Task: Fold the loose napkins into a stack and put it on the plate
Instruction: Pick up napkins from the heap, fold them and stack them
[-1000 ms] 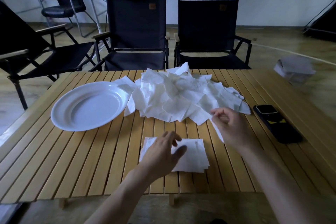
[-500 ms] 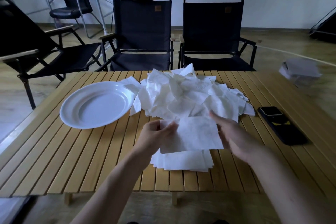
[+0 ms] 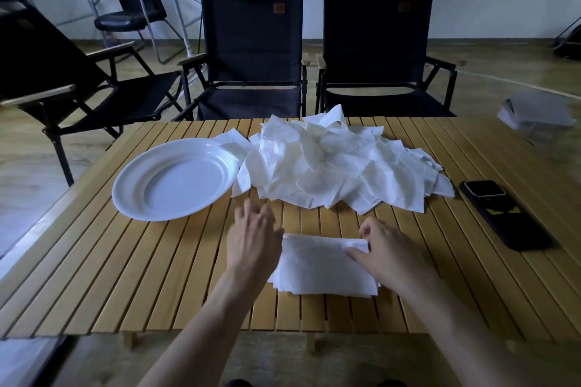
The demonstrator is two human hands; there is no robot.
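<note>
**Folding at the near edge, plate waiting at left**

At the left of the frame we see the white plate [image 3: 176, 179] lying bare on the slatted surface [image 3: 94, 276]. We judge it sits there, beside the work, so that the finished stack can go across in one short move; nothing is on it yet.

Just right of the plate, in the middle of the frame, the loose napkins [image 3: 330, 166] lie in a crumpled heap, one corner touching the plate's rim. The heap is above our hands in the picture, within easy reach, which fits taking one sheet at a time.

Below it, at lower centre, the folded stack [image 3: 320, 267] rests flat near the front edge. Our left hand [image 3: 254, 239] lies at the stack's left edge, fingers open and loosely spread, gripping nothing; it is blurred, so whether it presses the paper we cannot tell. Our right hand [image 3: 390, 251] rests on the stack's right side, fingers pinching the top napkin's upper right corner, apparently to square the fold. The stack thus lies between the two hands.

Far right, a dark phone [image 3: 503, 214] lies well apart from the napkins.
</note>
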